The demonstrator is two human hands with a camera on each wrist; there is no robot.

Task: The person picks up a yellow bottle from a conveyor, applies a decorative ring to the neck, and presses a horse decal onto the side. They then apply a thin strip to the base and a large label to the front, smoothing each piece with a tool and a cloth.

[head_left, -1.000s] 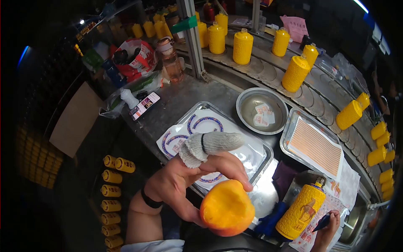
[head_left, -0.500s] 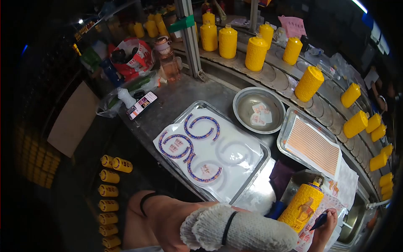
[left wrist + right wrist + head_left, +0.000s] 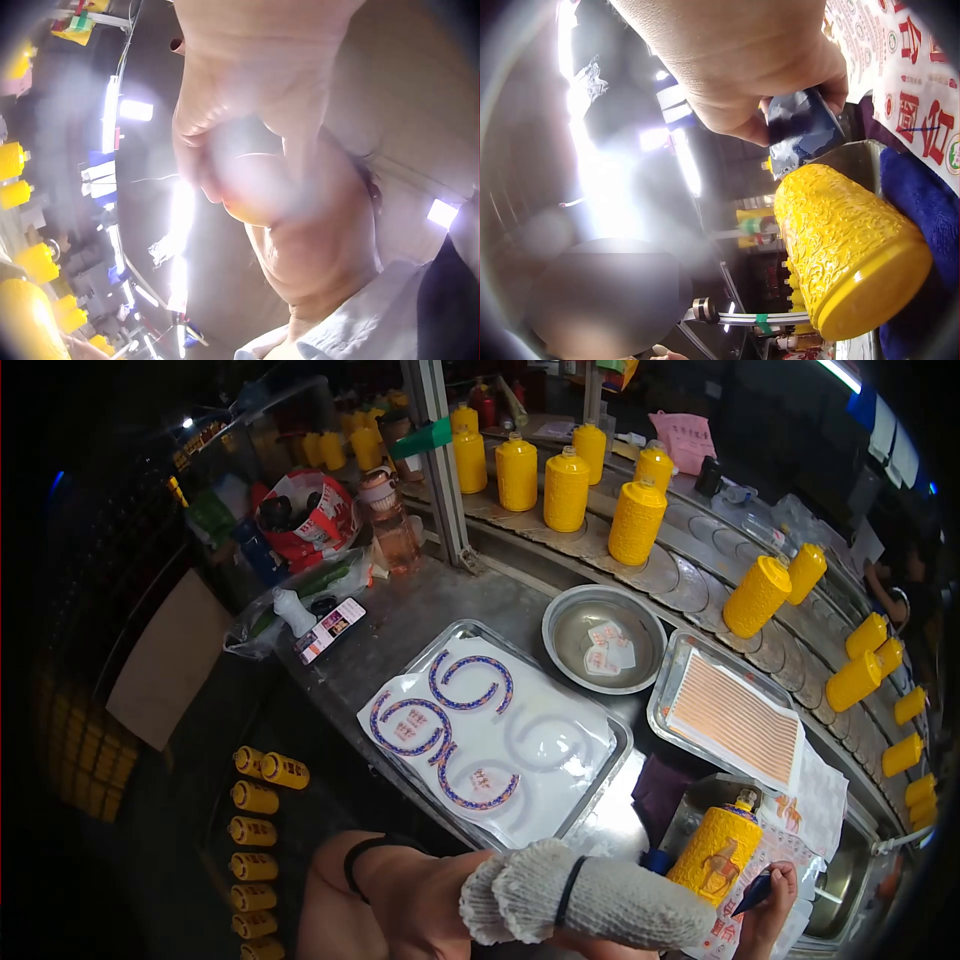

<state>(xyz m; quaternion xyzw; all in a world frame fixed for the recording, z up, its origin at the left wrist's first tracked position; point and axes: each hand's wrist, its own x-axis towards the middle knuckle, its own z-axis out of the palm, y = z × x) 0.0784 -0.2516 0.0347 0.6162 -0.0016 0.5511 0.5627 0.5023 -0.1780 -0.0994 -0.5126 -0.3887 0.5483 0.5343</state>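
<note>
In the head view the left hand (image 3: 430, 908) is raised close to the camera, with a grey knitted cover (image 3: 600, 898) over a finger. The left wrist view has this hand (image 3: 255, 82) gripping an orange-yellow fruit (image 3: 247, 206) against the person's mouth. At the lower right, the right hand (image 3: 772, 905) pinches a dark blue flat piece (image 3: 752, 892). From the right wrist, the same hand (image 3: 757, 67) and blue piece (image 3: 806, 131) appear just beyond a yellow embossed bottle (image 3: 847, 247). That bottle (image 3: 715, 852) leans on its support, its neck pointing away.
A tray (image 3: 622, 745) bears a sheet with patterned arcs. Behind it are a metal bowl (image 3: 562, 650) with paper labels in liquid and a tray of striped sheets (image 3: 735, 715). Yellow bottles (image 3: 637, 523) stand along the curved conveyor; a phone (image 3: 330, 630) lies at left.
The left hand has lifted the fruit from above the table up to the mouth, uncovering the tray. Bottles on the conveyor have shifted along it. The right hand still holds the blue piece.
</note>
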